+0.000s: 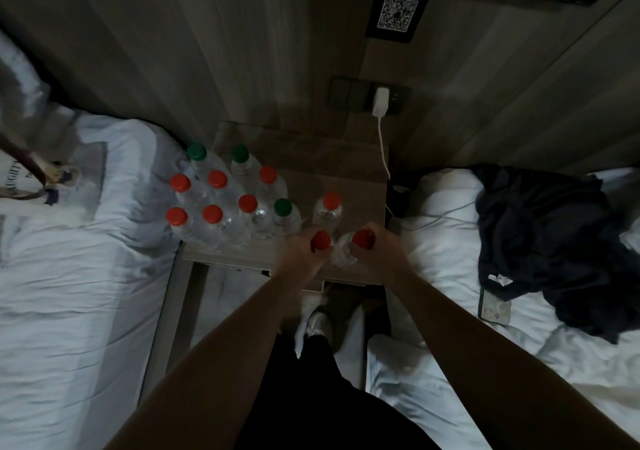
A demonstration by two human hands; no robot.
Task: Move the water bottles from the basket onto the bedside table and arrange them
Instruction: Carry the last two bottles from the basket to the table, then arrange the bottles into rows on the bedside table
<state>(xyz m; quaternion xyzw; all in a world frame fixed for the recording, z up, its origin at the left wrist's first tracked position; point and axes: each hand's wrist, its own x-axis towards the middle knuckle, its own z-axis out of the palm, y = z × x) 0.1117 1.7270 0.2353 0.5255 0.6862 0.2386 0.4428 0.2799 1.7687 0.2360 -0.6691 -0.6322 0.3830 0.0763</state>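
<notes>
Several clear water bottles with red and green caps stand packed together on the left half of the wooden bedside table. One red-capped bottle stands alone further right. At the table's front edge my left hand grips a red-capped bottle by its neck. Beside it my right hand grips another red-capped bottle the same way. Both bottles are upright and close together. No basket is in view.
White beds flank the table on the left and right. Dark clothes and a phone lie on the right bed. A white charger sits in the wall socket with its cable hanging down. A printed bag lies at left.
</notes>
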